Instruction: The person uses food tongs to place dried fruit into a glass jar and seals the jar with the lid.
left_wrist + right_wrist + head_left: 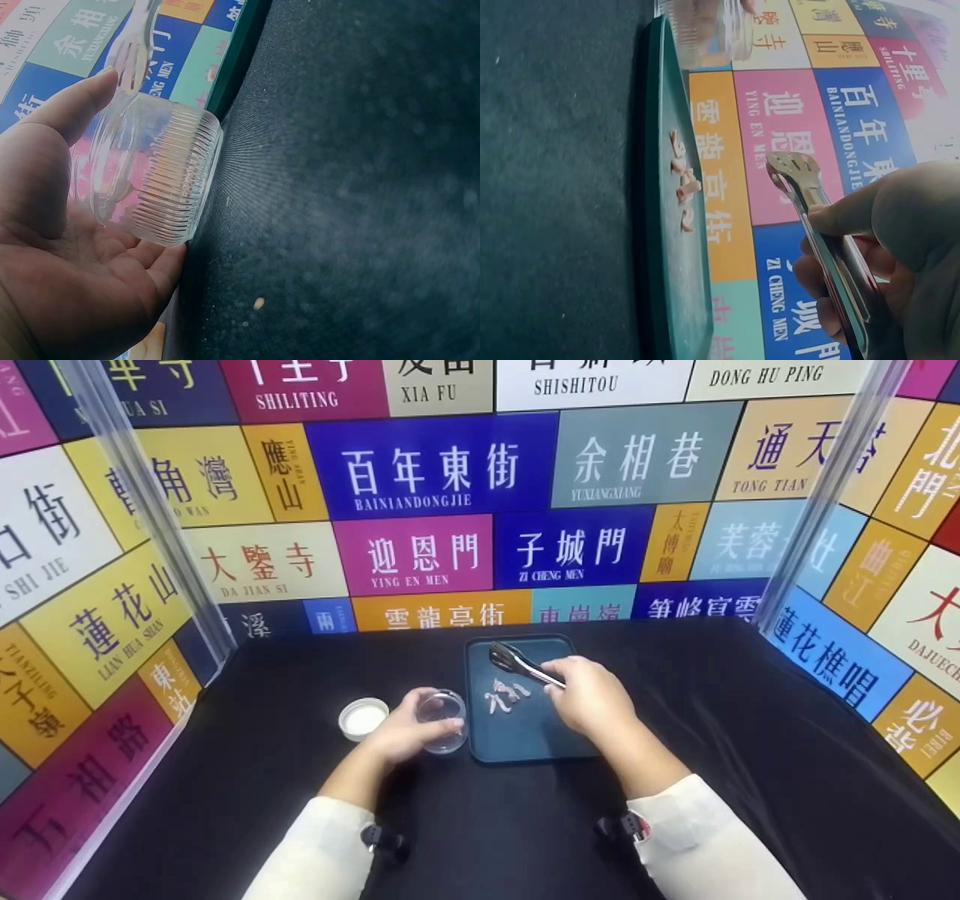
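Note:
My left hand (409, 726) holds a clear glass jar (444, 712) with ribbed sides, thumb at its rim and fingers round its far side. The jar is just left of a dark teal tray (517, 742). My right hand (596, 697) grips metal tongs (832, 262) over the tray, their slotted tips (502, 655) near its back left. Nothing shows between the tips, which look close together. Several small pale pinkish strips (504, 695) lie in a loose group on the tray below the tongs. Whether the jar holds anything is hard to tell.
A white round lid (364, 718) lies on the black tablecloth (480, 832) left of the left hand. A small pale crumb (259, 304) lies on the cloth. Panels (435, 469) printed with street names stand behind the table and at both sides.

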Action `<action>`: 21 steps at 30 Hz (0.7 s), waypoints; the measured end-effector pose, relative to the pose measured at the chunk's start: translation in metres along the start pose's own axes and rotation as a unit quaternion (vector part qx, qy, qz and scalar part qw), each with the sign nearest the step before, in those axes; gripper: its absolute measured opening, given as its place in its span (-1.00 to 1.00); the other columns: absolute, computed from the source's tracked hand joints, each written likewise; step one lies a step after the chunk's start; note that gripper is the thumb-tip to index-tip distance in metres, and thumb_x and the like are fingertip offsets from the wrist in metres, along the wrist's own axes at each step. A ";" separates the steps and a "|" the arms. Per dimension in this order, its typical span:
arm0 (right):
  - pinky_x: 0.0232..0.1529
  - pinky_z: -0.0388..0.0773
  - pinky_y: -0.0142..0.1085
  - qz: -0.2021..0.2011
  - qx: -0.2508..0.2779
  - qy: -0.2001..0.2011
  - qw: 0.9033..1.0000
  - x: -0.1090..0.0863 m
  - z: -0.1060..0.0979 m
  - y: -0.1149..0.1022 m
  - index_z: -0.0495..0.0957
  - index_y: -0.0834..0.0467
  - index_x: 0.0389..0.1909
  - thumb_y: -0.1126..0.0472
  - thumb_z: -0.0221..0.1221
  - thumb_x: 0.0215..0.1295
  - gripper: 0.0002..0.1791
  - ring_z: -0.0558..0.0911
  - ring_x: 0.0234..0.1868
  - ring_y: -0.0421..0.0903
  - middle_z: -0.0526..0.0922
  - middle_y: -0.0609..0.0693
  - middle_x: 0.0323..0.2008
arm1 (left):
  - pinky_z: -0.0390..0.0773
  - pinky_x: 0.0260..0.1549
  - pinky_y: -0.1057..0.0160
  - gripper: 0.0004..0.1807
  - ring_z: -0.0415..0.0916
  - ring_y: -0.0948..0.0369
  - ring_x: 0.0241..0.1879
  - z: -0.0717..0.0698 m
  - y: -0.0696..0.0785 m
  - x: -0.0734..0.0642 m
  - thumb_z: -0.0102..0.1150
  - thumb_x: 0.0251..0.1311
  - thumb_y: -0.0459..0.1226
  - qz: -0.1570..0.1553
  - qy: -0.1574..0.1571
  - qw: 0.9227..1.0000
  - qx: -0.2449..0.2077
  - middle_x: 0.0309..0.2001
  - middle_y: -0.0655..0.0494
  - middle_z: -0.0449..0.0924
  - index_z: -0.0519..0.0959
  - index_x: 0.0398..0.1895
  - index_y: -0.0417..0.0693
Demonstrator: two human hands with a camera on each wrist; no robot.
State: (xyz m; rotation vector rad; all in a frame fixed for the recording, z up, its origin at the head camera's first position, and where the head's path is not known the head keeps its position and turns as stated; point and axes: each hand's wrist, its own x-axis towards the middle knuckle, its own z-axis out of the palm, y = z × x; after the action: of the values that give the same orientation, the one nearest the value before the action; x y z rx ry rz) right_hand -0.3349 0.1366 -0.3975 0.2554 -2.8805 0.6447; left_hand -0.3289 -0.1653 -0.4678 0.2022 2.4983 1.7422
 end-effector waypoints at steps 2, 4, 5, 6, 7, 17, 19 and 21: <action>0.44 0.53 0.18 -0.004 0.003 -0.002 1.000 -0.001 0.000 -0.003 0.67 -0.06 0.33 0.11 0.29 0.50 -0.58 0.64 0.37 0.16 0.70 0.07 0.32 | 0.32 0.60 -0.13 -0.04 0.42 -0.12 0.53 0.000 0.000 0.000 0.58 0.19 -0.04 0.001 0.000 1.000 0.001 0.49 -0.19 0.50 0.27 0.54 -0.15; 0.44 0.54 0.17 -0.007 0.006 -0.006 1.000 -0.003 -0.001 -0.006 0.67 -0.07 0.33 0.11 0.30 0.50 -0.58 0.65 0.36 0.15 0.70 0.06 0.31 | 0.32 0.60 -0.12 -0.04 0.41 -0.12 0.54 0.000 -0.001 0.001 0.58 0.19 -0.04 0.001 0.000 1.000 0.002 0.49 -0.19 0.49 0.27 0.54 -0.16; 0.44 0.54 0.17 -0.009 0.007 -0.008 1.000 -0.004 -0.001 -0.008 0.67 -0.08 0.33 0.11 0.31 0.50 -0.58 0.65 0.35 0.15 0.70 0.06 0.30 | 0.32 0.60 -0.12 -0.04 0.41 -0.11 0.54 0.000 -0.001 0.001 0.58 0.19 -0.04 0.001 0.000 1.000 0.002 0.49 -0.19 0.49 0.27 0.54 -0.15; 0.44 0.54 0.17 -0.010 0.008 -0.010 1.000 -0.005 -0.002 -0.010 0.67 -0.08 0.34 0.11 0.31 0.50 -0.57 0.65 0.35 0.14 0.70 0.06 0.30 | 0.32 0.60 -0.11 -0.04 0.41 -0.11 0.54 0.000 -0.001 0.001 0.58 0.19 -0.04 0.001 0.000 1.000 0.001 0.50 -0.19 0.49 0.27 0.54 -0.16; 0.44 0.54 0.17 -0.013 0.009 -0.011 1.000 -0.005 -0.002 -0.011 0.66 -0.09 0.34 0.10 0.31 0.49 -0.57 0.66 0.34 0.13 0.70 0.05 0.30 | 0.32 0.60 -0.11 -0.04 0.41 -0.11 0.54 0.000 -0.001 0.001 0.58 0.19 -0.05 0.000 0.000 1.000 0.001 0.50 -0.19 0.49 0.27 0.54 -0.16; 0.33 0.62 0.10 -0.042 0.003 -0.005 0.999 -0.016 -0.006 -0.027 0.68 -0.12 0.33 0.09 0.33 0.49 -0.58 0.71 0.21 0.07 0.75 0.01 0.21 | 0.33 0.60 -0.12 -0.04 0.41 -0.11 0.54 0.000 0.001 0.000 0.58 0.19 -0.04 -0.004 -0.002 1.000 0.000 0.50 -0.19 0.49 0.27 0.54 -0.15; 0.34 0.63 0.10 -0.047 0.003 -0.003 0.999 -0.018 -0.007 -0.030 0.68 -0.12 0.32 0.08 0.33 0.49 -0.59 0.71 0.22 0.07 0.75 0.00 0.20 | 0.33 0.60 -0.12 -0.04 0.41 -0.11 0.54 0.000 0.001 0.000 0.58 0.19 -0.04 -0.004 -0.002 1.000 -0.001 0.50 -0.19 0.49 0.28 0.54 -0.15; 0.33 0.64 0.08 -0.052 0.003 0.000 0.999 -0.020 -0.007 -0.034 0.69 -0.13 0.31 0.08 0.34 0.48 -0.59 0.72 0.21 0.05 0.76 -0.02 0.19 | 0.33 0.60 -0.13 -0.04 0.42 -0.11 0.53 -0.001 0.001 0.000 0.58 0.19 -0.04 -0.004 -0.002 1.000 -0.001 0.50 -0.19 0.49 0.28 0.54 -0.15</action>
State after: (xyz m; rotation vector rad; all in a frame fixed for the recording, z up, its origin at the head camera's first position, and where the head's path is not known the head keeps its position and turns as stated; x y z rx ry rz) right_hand -0.3076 0.1121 -0.3820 0.4018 -2.8427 0.6338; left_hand -0.3287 -0.1656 -0.4668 0.1949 2.4914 1.7399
